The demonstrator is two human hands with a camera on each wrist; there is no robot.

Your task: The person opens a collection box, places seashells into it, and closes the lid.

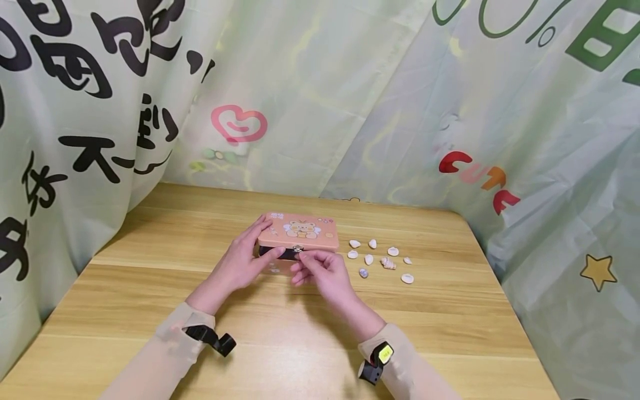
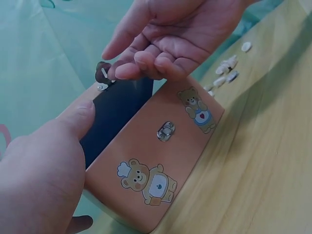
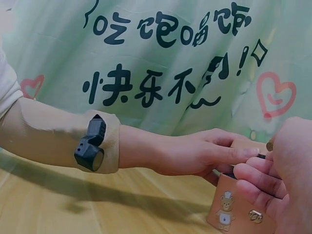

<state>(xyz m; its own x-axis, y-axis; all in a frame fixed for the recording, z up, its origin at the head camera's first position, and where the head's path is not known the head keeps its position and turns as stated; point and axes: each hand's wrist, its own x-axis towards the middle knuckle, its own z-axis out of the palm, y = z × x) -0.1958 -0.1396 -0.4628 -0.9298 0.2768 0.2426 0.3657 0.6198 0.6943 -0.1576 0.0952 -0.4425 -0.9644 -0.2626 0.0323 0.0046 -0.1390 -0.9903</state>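
A small pink hinged box (image 2: 131, 165) with bear pictures stands on the table, its lid (image 1: 327, 236) raised partway over a dark gap at the front. My left hand (image 1: 240, 261) holds the lid at its left end, fingers on top and thumb along the front edge. At the middle of that edge, the thumb and forefinger of my right hand (image 1: 327, 272) pinch the metal clasp (image 2: 101, 73); its other fingers are loosely curled. A metal catch (image 2: 166, 130) sits on the box's front wall. The inside of the box is hidden.
Several white shells (image 1: 393, 251) lie scattered right of the box, with a spiral shell (image 1: 388, 264) and a small bluish-grey one (image 1: 363, 273) among them. A printed curtain (image 1: 300, 111) hangs behind and on both sides of the wooden table (image 1: 280, 344).
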